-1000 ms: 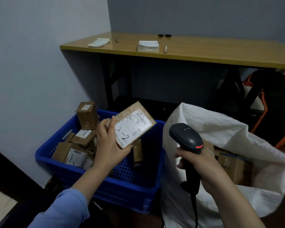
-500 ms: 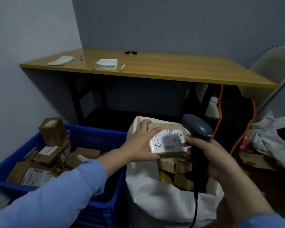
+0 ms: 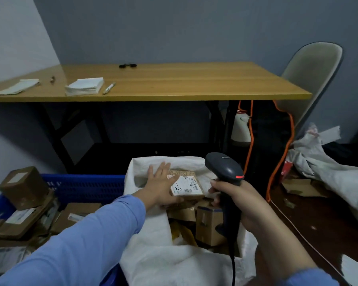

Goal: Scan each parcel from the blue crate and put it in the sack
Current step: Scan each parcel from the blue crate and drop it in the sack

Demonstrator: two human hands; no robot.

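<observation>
One parcel [image 3: 186, 189]: head view, the only view; it lies in the mouth of the sack [image 3: 153, 254], resting on the brown boxes [image 3: 210, 226] already inside, white label [image 3: 184, 183] upward.
Change: a second ago the left hand [image 3: 160, 186] gripped it above the blue crate [image 3: 87, 186]; half a second ago it was held over the sack beside the scanner [image 3: 225, 168]; now it is let go.
Left hand: fingers straight and spread, palm against the parcel's left edge, no longer curled round it.
Right hand [image 3: 238, 203]: clamped round the scanner's handle, its head raised over the sack, a red light [image 3: 239, 176] glowing on it.
Meaning for the task: this parcel looks scanned and bagged; the crate holds more boxes, so another pick probably follows.
Writing: a handwritten dash and "2" on the white label, with a barcode [image 3: 194, 182] beside it; the fine print is too small to read. Printing on the kraft top and raised letters on the crate wall are illegible.
</observation>
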